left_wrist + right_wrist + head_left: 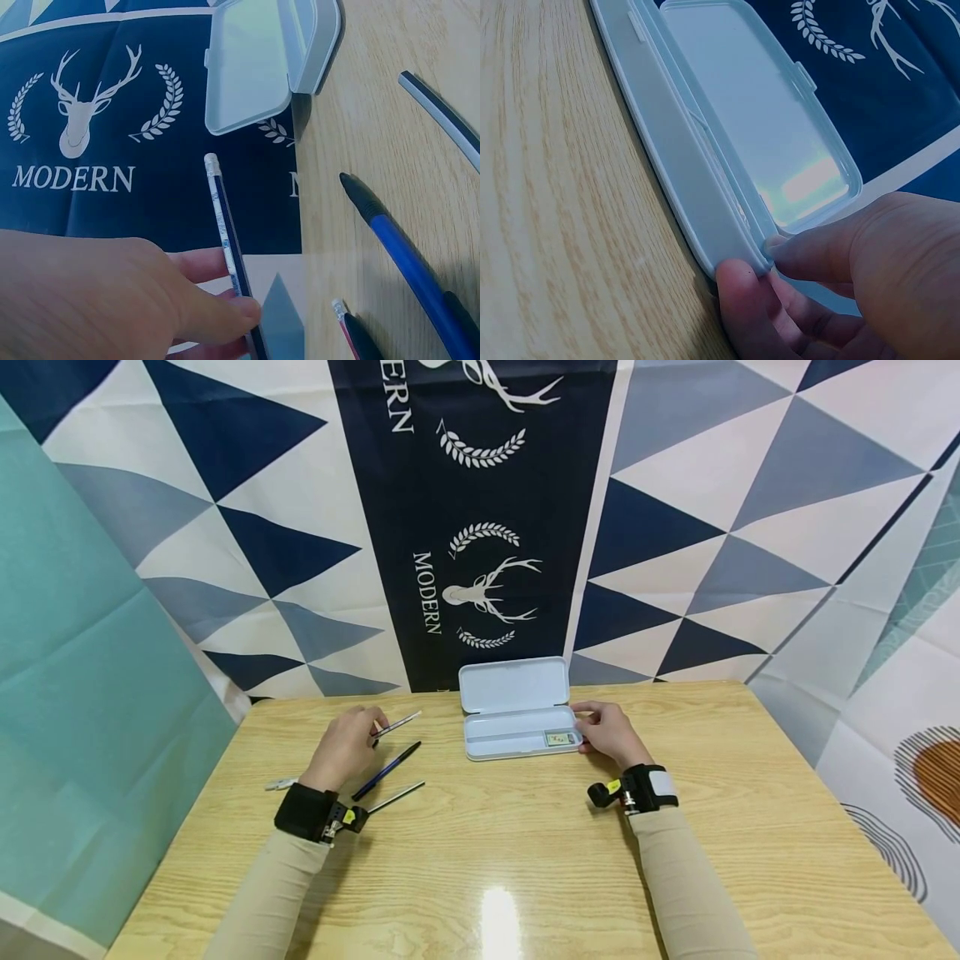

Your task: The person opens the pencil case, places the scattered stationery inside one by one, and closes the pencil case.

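Note:
My left hand (347, 745) pinches a dark-and-white striped pencil (229, 232) between thumb and fingers. Its white eraser end points toward the pencil case and is raised off the table. The pale blue pencil case (504, 747) lies at the back of the table with its hinged lid (514, 685) standing up. My right hand (611, 732) grips the case's right end, thumb over the rim and fingers outside. In the case's small right compartment sits a little yellowish printed item (559, 739). A blue pen (387, 771) with a dark tip lies just right of my left hand.
Nearer me lies a slim grey-and-black stick (397, 797), partly behind the left wrist camera. A small whitish object (281, 783) rests left of the left wrist. Beside the blue pen, another eraser-topped pencil (346, 326) shows. A patterned cloth (480, 527) hangs right behind the wooden table (495, 835).

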